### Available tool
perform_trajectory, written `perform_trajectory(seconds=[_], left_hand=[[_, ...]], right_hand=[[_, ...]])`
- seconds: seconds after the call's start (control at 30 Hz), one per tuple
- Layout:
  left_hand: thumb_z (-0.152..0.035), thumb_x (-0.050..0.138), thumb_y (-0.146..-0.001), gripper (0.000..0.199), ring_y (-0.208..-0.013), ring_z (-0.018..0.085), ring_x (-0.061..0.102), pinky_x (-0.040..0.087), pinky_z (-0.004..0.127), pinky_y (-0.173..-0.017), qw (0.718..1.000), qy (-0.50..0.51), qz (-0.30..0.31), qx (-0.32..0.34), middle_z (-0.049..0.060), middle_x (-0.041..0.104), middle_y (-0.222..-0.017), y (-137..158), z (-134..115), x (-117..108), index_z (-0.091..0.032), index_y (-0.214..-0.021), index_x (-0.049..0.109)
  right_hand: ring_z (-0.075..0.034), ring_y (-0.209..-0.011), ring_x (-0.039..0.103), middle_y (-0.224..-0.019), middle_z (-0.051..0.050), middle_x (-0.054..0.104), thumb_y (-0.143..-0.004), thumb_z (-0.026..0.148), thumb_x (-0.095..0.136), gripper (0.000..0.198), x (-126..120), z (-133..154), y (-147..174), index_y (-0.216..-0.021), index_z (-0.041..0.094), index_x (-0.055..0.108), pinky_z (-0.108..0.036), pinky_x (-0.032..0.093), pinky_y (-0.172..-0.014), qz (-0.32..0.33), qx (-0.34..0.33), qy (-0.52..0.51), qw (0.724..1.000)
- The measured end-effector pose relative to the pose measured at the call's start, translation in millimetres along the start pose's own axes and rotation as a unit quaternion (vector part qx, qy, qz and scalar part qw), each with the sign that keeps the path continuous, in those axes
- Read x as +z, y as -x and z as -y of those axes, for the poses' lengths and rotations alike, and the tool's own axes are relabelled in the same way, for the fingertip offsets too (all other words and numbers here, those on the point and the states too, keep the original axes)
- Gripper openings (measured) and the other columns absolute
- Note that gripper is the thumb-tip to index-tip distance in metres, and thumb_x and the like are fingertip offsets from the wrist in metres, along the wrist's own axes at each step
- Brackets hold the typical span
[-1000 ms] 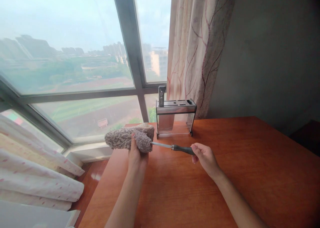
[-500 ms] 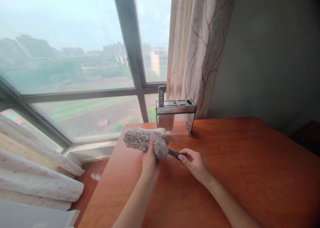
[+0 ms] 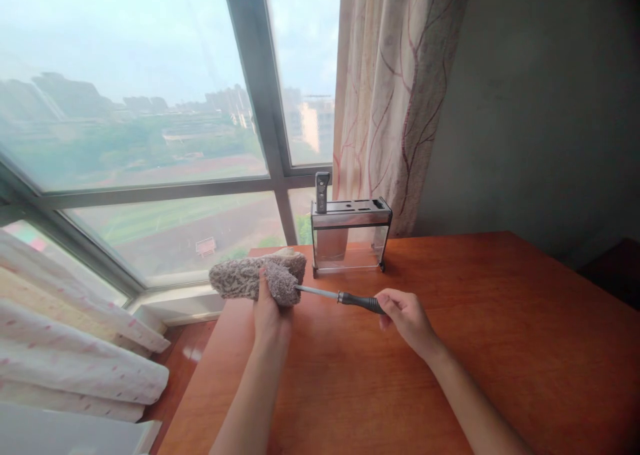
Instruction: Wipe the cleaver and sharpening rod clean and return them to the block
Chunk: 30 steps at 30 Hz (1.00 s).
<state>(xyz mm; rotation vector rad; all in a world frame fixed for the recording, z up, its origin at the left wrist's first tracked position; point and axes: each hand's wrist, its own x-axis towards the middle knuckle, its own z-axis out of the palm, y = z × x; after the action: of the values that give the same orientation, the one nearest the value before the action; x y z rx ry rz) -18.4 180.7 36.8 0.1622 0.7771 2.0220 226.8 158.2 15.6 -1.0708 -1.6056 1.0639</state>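
Observation:
My left hand (image 3: 271, 312) is closed on a fuzzy grey-and-white cloth (image 3: 237, 276), thumb on top. The cloth is folded around the far end of a sharpening steel (image 3: 360, 301), hiding its tip. A stretch of the thin metal rod shows between the cloth and the black handle. My right hand (image 3: 403, 315) pinches the end of that handle, fingers closed. Both hands are above the wooden table. Just behind stands a knife block (image 3: 351, 220) with clear sides and a slotted metal top; one black-handled knife (image 3: 323, 192) is upright in its left end.
The brown wooden table (image 3: 500, 348) stretches right and toward me. Behind it are a window (image 3: 150, 188), a patterned curtain (image 3: 395, 95) and a dark wall (image 3: 525, 108). Another curtain (image 3: 75, 355) and a white surface (image 3: 75, 432) are at the lower left.
My left hand has moved left with the cloth and my right hand slightly right with the handle. The metal rod, earlier covered by the cloth, now shows between them.

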Motion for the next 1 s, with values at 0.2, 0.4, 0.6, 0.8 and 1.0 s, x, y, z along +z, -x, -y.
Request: perform_trajectory(seconds=[0.2,0.4,0.6,0.8,1.0], left_hand=[[-0.035,0.055,-0.089,0.027,-0.092,0.014,0.065,0.051,0.025,-0.084,1.0,0.016,0.003,0.01,0.004,0.071,-0.097,-3.5,-6.0,-0.6,-0.019,-0.109,0.064],[-0.038,0.052,-0.09,0.029,-0.084,0.014,0.066,0.051,0.024,-0.078,1.0,0.015,0.017,-0.014,0.002,0.071,-0.09,-3.5,-2.8,-2.9,-0.02,-0.108,0.065],[-0.034,0.049,-0.092,0.027,-0.075,0.013,0.065,0.052,0.023,-0.072,1.0,0.016,0.003,-0.024,0.002,0.071,-0.084,-1.3,-5.3,-0.9,-0.018,-0.104,0.067],[-0.035,0.048,-0.092,0.026,-0.078,0.012,0.066,0.052,0.023,-0.075,1.0,0.02,0.002,0.01,0.001,0.071,-0.085,-5.1,-10.6,-0.5,-0.02,-0.104,0.066],[-0.036,0.046,-0.093,0.028,-0.081,0.013,0.067,0.052,0.022,-0.077,0.998,0.05,0.026,-0.022,0.002,0.072,-0.087,-6.0,-12.7,-0.2,-0.02,-0.104,0.067]], right_hand=[[-0.017,-0.056,0.06,-0.059,-0.002,0.064,-0.088,0.049,0.051,0.037,-7.5,-4.2,-1.9,-0.076,0.018,0.067,-0.027,0.044,-0.055,-0.05,-0.001,-0.021,0.999],[-0.025,-0.097,0.063,-0.104,-0.007,0.069,-0.08,0.036,0.067,0.023,-9.4,-13.5,-5.8,-0.099,0.024,0.07,-0.032,0.051,-0.076,-0.088,-0.088,0.024,0.992],[-0.022,-0.084,0.065,-0.096,-0.006,0.07,-0.078,0.038,0.068,0.026,-11.0,-9.7,-6.0,-0.099,0.022,0.07,-0.028,0.05,-0.064,-0.102,-0.035,-0.013,0.994],[-0.018,-0.058,0.06,-0.063,-0.003,0.065,-0.085,0.047,0.058,0.033,-17.6,-11.4,-5.4,-0.092,0.017,0.069,-0.028,0.048,-0.054,-0.122,0.029,-0.084,0.989],[-0.015,-0.056,0.057,-0.062,-0.002,0.062,-0.085,0.046,0.06,0.031,-16.3,-12.9,-7.2,-0.09,0.016,0.067,-0.025,0.044,-0.052,-0.123,0.038,-0.124,0.984]])
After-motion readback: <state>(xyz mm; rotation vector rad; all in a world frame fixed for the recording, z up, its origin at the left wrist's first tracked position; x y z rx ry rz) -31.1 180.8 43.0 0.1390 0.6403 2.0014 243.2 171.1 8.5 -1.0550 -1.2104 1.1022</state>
